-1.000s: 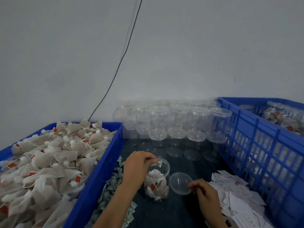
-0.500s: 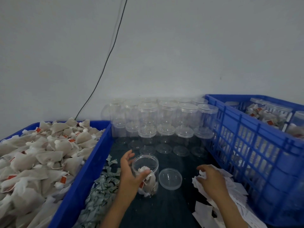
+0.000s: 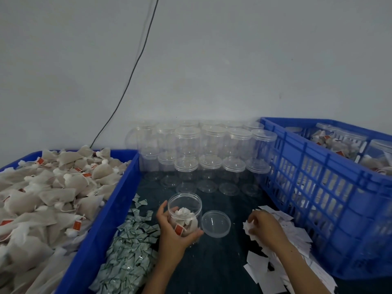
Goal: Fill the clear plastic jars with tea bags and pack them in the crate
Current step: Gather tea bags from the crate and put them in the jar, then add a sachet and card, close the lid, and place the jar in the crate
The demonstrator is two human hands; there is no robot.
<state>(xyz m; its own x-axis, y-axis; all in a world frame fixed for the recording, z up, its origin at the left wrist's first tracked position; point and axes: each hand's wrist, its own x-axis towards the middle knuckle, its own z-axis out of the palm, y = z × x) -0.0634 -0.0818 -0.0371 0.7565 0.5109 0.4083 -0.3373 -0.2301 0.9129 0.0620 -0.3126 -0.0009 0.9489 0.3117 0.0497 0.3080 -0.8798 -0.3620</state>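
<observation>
Clear plastic, an open jar [image 3: 185, 215] is stood upright on the dark mat [image 3: 218, 264], long axis vertical, mouth facing up, partly filled with tea bags [image 3: 184, 219], one red tag showing through the wall. It is placed centre front, between the two blue containers. Its lid [image 3: 216, 223] is laid flat on the mat just beside it, to the right. The jar is gripped by the left hand [image 3: 174, 232], fingers and thumb curled round the lower wall from the near left side, forearm angled in from the bottom edge. The right hand [image 3: 263, 227] is rested palm down on the pile of white paper slips [image 3: 282, 247], fingers bent onto the slips; whether a slip is actually pinched cannot be told. The blue bin [image 3: 101, 225] at left is heaped with loose tea bags. The blue slatted crate [image 3: 322, 194] at right is seen to hold lidded, filled jars. Empty lidded jars [image 3: 209, 153] are stacked two high against the wall behind. Small greenish sachets [image 3: 129, 253] are scattered on the mat beside the bin.
</observation>
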